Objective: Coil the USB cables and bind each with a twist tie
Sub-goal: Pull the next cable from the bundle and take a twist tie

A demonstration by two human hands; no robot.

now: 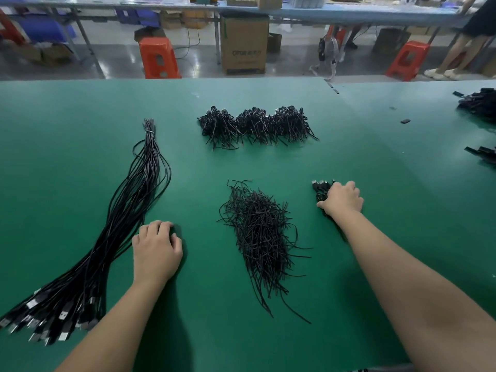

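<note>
A green work mat [349, 146] covers the bench, carrying a long bundle of uncoiled USB cables [112, 226] at the left, a loose heap of twist ties [259, 237] in the middle and a row of coiled, bound cables [255, 124] farther back. The left hand [155, 251] rests beside the bundle, fingers curled and holding nothing, while the right hand [342, 200] grips a coiled cable [320, 187] on the mat. Beyond the bench — a grey floor with orange stools [158, 59], a cardboard box [244, 44] and another long table [349, 12].
</note>
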